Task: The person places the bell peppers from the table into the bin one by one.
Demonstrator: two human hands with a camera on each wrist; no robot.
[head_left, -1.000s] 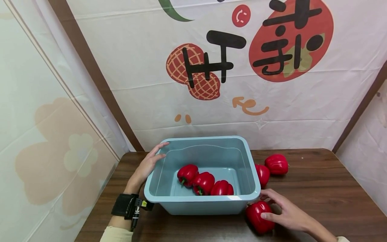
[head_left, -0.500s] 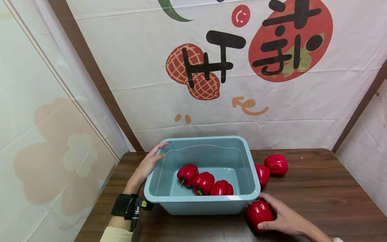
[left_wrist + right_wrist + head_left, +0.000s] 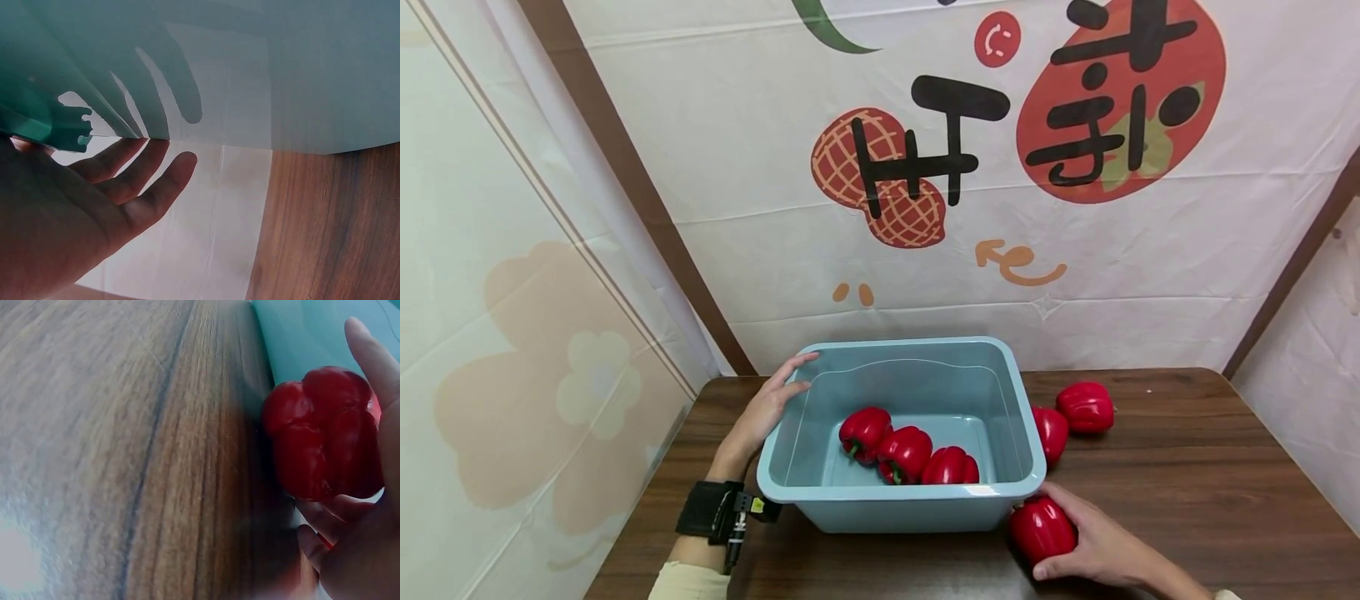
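- Red pepper (image 3: pixel 1042 531) sits at the near right corner of a pale blue bin (image 3: pixel 917 515), over the front of the desk (image 3: pixel 1195 467); whether it touches the bin's wall cannot be told.
- A person's right hand (image 3: pixel 1096 546) grips that pepper from the right, its thumb at the near end and its fingers bent round the far side and beneath; the right wrist view shows the lobed end between them.
- On the opposite side, the left hand (image 3: pixel 767 410) rests at the bin's left rim, fingers spread and nearly straight. One finger reaches the far corner, the thumb lies over the edge, and others meet the outer wall in the left wrist view.
- Inside the bin, three peppers (image 3: pixel 906 454) lie in a slanting row toward the near wall, two of them with green stems showing.
- Beyond the bin's right side, two more peppers (image 3: pixel 1086 407) lie close together on the desk, the nearer one partly hidden by the bin.
- A black strap (image 3: pixel 702 508) circles the left wrist above a cream sleeve (image 3: pixel 688 582).
- Behind the desk hangs a white cloth (image 3: pixel 760 208) printed with red shapes and bold black strokes.
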